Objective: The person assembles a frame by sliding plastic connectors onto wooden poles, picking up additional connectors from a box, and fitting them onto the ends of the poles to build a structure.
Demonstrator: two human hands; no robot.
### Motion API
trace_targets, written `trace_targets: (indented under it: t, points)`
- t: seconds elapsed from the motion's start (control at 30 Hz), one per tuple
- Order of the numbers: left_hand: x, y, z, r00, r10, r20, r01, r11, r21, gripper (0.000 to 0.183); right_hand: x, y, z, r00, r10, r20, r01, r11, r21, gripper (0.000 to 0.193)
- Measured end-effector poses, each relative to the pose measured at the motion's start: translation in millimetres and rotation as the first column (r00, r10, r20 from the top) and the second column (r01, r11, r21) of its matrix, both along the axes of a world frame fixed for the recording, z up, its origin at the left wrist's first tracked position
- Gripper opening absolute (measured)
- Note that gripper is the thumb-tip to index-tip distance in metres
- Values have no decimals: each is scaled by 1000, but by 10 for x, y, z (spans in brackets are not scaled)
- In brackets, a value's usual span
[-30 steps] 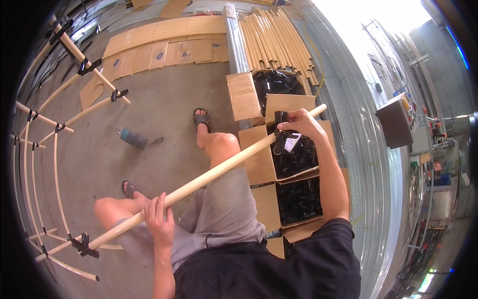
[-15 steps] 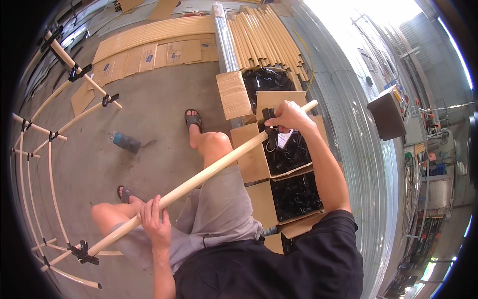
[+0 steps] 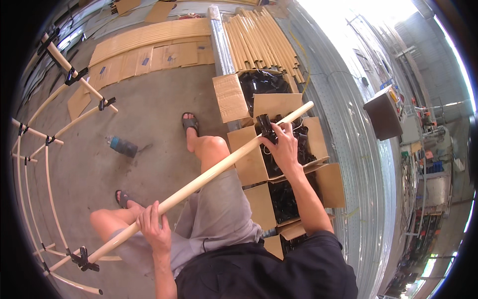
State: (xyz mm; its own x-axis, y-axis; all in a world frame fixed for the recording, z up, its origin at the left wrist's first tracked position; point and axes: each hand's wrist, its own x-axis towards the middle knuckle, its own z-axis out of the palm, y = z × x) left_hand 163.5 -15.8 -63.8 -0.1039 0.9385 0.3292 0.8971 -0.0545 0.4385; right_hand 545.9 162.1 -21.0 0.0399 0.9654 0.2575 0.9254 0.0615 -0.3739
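A long cream pipe (image 3: 209, 174) lies slantwise across my lap, its far end up at the right over the boxes. My left hand (image 3: 155, 228) is wrapped round its lower part, above my thigh. Near the far end a black pipe joint (image 3: 264, 124) sits against the pipe, its short round socket standing up. My right hand (image 3: 284, 147) grips this joint with thumb and fingers, which partly hide it. At the pipe's lower end another black joint (image 3: 84, 259) is fitted, next to the pipe frame at the left.
Open cardboard boxes (image 3: 249, 157) of black joints stand in a row at my right. Beyond them lie stacked cream pipes (image 3: 259, 40). A frame of pipes (image 3: 50, 164) fills the left side. A bottle (image 3: 122, 146) lies on the floor (image 3: 149, 104).
My right hand has turned and shifted toward me round the joint, and the joint's upright socket has tilted a little to the left. My left hand stays on the pipe.
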Motion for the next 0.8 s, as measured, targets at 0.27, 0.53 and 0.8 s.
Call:
trace_targets:
  t: [0.27,0.53,0.8]
  points:
    - [-23,-21,24,999,36,3,-36,999,-30,39,130,-283,-500,979,155,-129,-111,948,299,43]
    - [-12,-3,104,999,42,11,-41,997,-65,37,47,-312,-676,970,150,-190,-68,922,381,48]
    - [-7,29,120,1000,27,-8,-27,996,-86,35,-163,-270,-830,959,8,-283,120,894,433,62]
